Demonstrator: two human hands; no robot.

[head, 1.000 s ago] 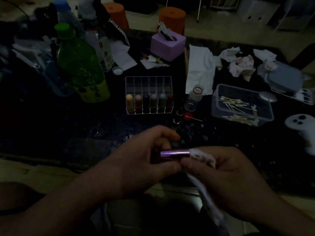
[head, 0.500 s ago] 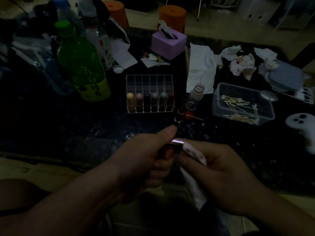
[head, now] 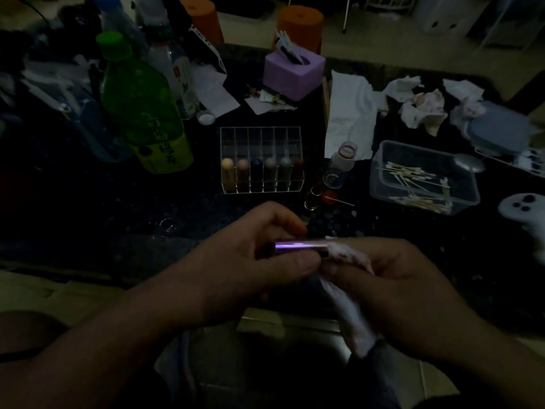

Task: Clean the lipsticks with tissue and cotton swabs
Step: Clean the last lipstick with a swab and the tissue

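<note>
Purple lipstick [head: 300,247] between left hand [head: 253,261] and right hand's [head: 392,278] tissue [head: 348,258]

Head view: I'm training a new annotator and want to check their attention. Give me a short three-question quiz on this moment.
1. True or false: the left hand holds the purple lipstick tube.
2. What does the right hand hold against the tube's end? A sponge, B tissue, C brush.
3. Fill in: ___ lipsticks stand in the clear organiser.
Key: 1 true; 2 B; 3 six.
</note>
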